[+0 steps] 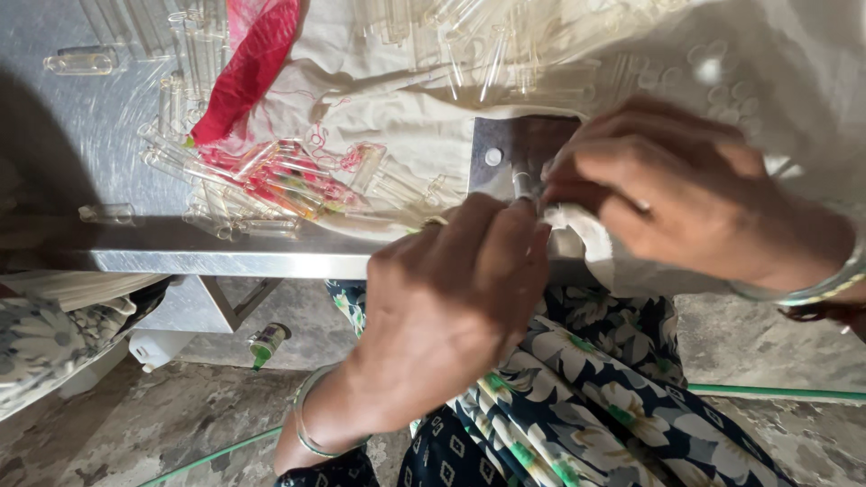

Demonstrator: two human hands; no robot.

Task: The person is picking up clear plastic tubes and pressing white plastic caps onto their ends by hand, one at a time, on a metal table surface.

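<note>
Nearest to us is our left hand [451,289], fingers curled and pinched around a small clear glass tube [523,185] at the desk's front edge. A thin bangle [311,424] circles that wrist, and below it lies our dark floral skirt [586,388].

Starting from the left, we see a single clear tube [81,62] lying alone on the steel desk [180,257], and another one [108,214] near the front edge. Next comes a heap of clear tubes [244,185] spread over a cream cloth [397,117], some tinted pink by the red cloth [248,68] bunched above them. Under the desk, on the floor, lies a small bottle [267,343] with a green tip and a pale label band.

Further right, a grey metal plate [505,153] with a round white stud sits on the cream cloth, just behind the held tube. Our right hand [686,194] meets the left there, its fingers closed tight on a bit of white cloth [577,230] against the tube. Pale bangles [825,284] ring that wrist. More clear tubes [505,36] lie along the far side.
</note>
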